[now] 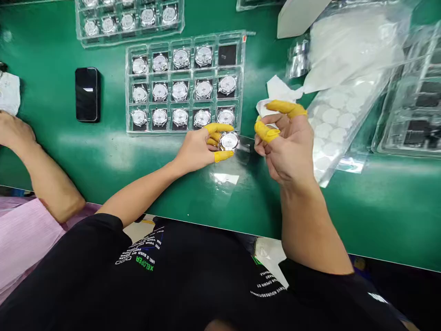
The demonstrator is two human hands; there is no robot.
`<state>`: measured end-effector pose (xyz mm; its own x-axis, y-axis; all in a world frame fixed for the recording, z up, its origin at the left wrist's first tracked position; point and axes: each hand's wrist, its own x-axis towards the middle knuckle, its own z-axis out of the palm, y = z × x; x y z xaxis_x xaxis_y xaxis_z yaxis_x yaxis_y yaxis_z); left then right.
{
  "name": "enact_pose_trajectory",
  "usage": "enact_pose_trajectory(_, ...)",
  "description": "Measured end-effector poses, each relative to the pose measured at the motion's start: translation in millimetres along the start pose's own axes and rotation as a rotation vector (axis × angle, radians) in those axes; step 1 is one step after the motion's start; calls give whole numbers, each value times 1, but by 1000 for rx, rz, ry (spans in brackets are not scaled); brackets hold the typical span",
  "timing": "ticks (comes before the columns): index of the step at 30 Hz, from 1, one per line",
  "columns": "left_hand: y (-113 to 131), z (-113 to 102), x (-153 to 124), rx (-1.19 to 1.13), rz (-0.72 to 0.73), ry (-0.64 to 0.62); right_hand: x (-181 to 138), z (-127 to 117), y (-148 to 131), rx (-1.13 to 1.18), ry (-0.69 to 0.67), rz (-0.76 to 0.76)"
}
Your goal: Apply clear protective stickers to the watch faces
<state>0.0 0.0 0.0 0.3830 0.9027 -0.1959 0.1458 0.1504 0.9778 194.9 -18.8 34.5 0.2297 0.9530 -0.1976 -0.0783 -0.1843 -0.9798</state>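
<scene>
My left hand [203, 147], with yellow finger cots, is closed on a round silver watch case [228, 140] just in front of the clear compartment tray [186, 85]. That tray holds several watch cases; its top right cell is bare. My right hand [285, 142], also in yellow cots, hovers to the right of the case with thumb and fingers pinched together; a thin clear film [246, 146] seems to stretch between the case and this hand. A white tissue [279, 94] lies behind the right hand.
A black phone [87, 94] lies on the green mat to the left. A second tray of watch cases [129, 20] sits at the back. Clear bags of round white pads [341, 105] and stacked trays [409, 110] fill the right. Another person's arm [37, 170] rests at far left.
</scene>
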Motion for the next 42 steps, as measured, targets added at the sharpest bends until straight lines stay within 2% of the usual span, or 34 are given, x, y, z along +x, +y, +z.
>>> enact_pose_trajectory(4,0,0,0,4,3,9,-1,0,9,-156,-112,105)
enact_pose_trajectory(8,-1,1,-1,-52,10,-29,-8,11,16,-245,-182,125)
enact_pose_trajectory(11,-1,2,-2,-55,25,-31,-13,21,17,-162,-155,167)
enact_pose_trajectory(14,-2,2,-3,-33,32,-17,-15,25,17,-110,-106,143)
enact_pose_trajectory(19,-4,2,-2,9,32,-21,-14,21,19,-207,-52,62)
enact_pose_trajectory(22,-2,2,-1,52,44,-9,-10,17,19,-216,-94,71)
enact_pose_trajectory(28,0,2,-2,60,74,20,-4,11,16,-93,-210,133)
enact_pose_trajectory(32,-1,2,-2,65,81,-10,-6,10,12,-133,-216,152)
enact_pose_trajectory(37,-1,1,-1,91,65,12,-5,6,16,-196,-232,82)
enact_pose_trajectory(42,0,1,-2,44,42,0,-4,6,20,-110,-233,138)
